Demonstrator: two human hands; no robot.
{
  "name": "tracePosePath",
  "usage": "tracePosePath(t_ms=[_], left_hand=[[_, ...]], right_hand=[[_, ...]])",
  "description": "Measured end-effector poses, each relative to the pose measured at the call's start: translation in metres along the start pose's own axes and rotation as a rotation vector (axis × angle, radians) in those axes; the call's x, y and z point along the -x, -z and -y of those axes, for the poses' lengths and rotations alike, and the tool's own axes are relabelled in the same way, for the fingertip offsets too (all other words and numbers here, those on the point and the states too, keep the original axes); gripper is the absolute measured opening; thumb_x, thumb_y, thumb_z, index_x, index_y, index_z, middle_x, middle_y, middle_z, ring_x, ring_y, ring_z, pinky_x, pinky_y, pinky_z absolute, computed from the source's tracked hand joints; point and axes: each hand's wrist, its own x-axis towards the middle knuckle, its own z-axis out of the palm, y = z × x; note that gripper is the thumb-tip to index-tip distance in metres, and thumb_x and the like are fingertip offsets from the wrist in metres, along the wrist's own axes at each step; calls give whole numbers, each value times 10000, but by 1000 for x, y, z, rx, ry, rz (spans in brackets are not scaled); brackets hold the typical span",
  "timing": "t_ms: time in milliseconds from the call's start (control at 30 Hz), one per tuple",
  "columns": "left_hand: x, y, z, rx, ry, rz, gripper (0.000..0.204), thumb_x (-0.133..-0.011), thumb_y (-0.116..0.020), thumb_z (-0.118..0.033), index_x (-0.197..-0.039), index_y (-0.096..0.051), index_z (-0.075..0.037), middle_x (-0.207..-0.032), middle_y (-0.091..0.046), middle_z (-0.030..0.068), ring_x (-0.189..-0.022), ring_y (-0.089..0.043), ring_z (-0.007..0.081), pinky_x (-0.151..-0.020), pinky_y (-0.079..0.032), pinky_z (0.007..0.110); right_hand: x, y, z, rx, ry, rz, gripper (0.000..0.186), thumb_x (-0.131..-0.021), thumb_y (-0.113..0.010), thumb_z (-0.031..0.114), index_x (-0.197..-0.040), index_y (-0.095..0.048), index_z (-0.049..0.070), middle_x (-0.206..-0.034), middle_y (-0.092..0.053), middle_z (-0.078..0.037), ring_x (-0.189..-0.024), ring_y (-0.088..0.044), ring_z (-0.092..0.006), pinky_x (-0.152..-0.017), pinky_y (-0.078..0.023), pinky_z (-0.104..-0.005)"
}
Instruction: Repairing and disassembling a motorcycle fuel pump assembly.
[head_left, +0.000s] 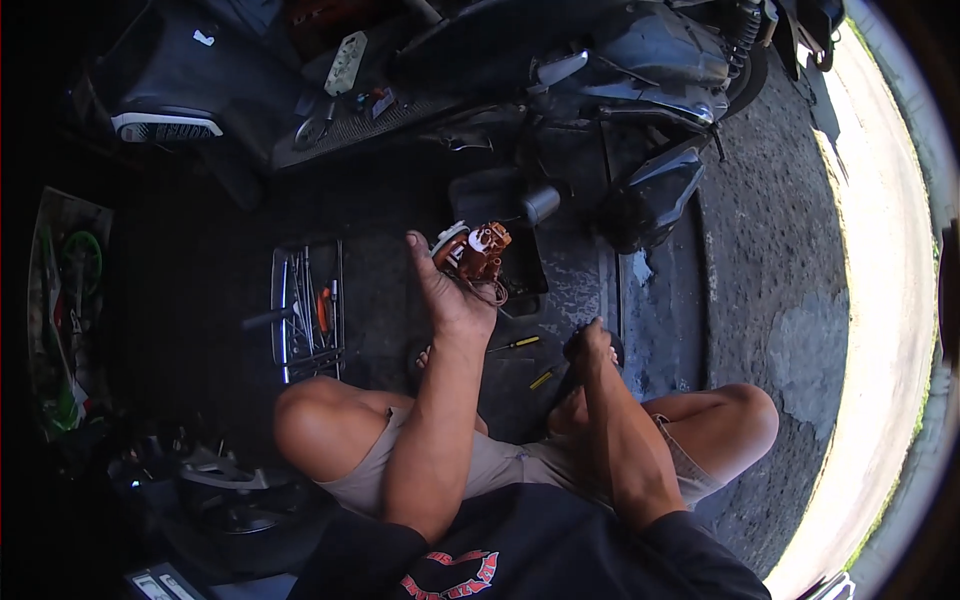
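My left hand [455, 303] is raised in the middle, palm up, with its thumb out to the side. In it rests a rust-brown and white vehicle part [480, 254] with a pale round rim and thin wires hanging at its lower side. My right hand [592, 338] is lower and to the right, close to my foot, its fingers curled in. Something dark lies under that hand, and whether the fingers hold it is hard to see. Between my hands a yellow-handled screwdriver [522, 342] lies on the floor, and a second yellow-handled tool [542, 379] is near my foot.
Beyond my hands stands a dark scooter [560, 70], with small parts on its footboard [350, 125]. A black bin [538, 262] sits behind the held part, beside a grey cylinder [541, 204]. To the left, a tray [279, 340] holds several wrenches and an orange-handled tool [322, 310].
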Motion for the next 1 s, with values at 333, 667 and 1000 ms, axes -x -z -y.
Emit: tracePosePath(t_ms=[333, 667, 1000], left_hand=[[1, 10, 2, 49, 130, 12, 563, -874, -619, -667, -1015, -638, -123, -928, -711, 10, -812, -713, 155, -700, -586, 305], [5, -6, -8, 161, 125, 52, 534, -869, -700, -560, -1142, -577, -117, -1083, -656, 67, -993, -694, 217, -835, -609, 375], [10, -13, -13, 64, 96, 82, 671, -897, -654, -579, -1193, -544, 14, -1129, -632, 147, -1027, -668, 247, -895, -579, 408]], right_hand=[[48, 7, -51, 1312, 794, -311, 290, -935, -543, 229, -1158, -630, 66, -1269, -549, -214, -1206, -507, -400, -986, -439, -502], [58, -9, -59, 1824, 1209, 144, 279, -901, -526, 193, -1144, -647, 130, -1219, -587, -148, -1154, -531, -324, -993, -400, -480], [88, -9, -15, 1945, 679, 575, 437, -873, -576, 272, -1205, -552, -11, -1149, -663, -275, -1081, -647, -440, -936, -523, -487]])
